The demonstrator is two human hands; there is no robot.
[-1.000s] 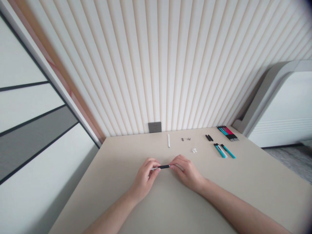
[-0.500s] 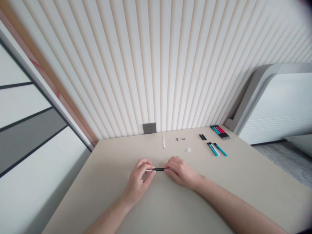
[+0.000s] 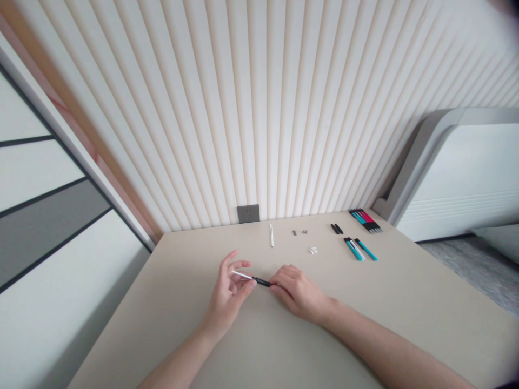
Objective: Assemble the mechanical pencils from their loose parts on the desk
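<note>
In front of me a slim black pen barrel [image 3: 263,282] is held above the table, slightly tilted, with a thin white refill [image 3: 242,274] sticking out of its left end. My left hand [image 3: 230,285] has its thumb against the barrel's left end; its upper fingers are raised and spread, and the refill crosses in front of them. Around the barrel's right end my right hand [image 3: 295,290] is closed, knuckles up, hiding that end. Beyond the hands lie small white pieces [image 3: 312,250], two white refills [image 3: 272,236] and small metal parts [image 3: 300,232].
On the table [image 3: 259,346], to the right, are two short black barrels [image 3: 337,229], several teal and white barrels [image 3: 354,249], and a row of teal and red pens [image 3: 365,220]. A dark wall socket [image 3: 248,213] sits behind the table's back edge.
My left hand's upper fingers have lifted and spread off the pen. The barrel and refill have tilted, left end upward, and more of the refill shows. My right hand keeps its hold.
</note>
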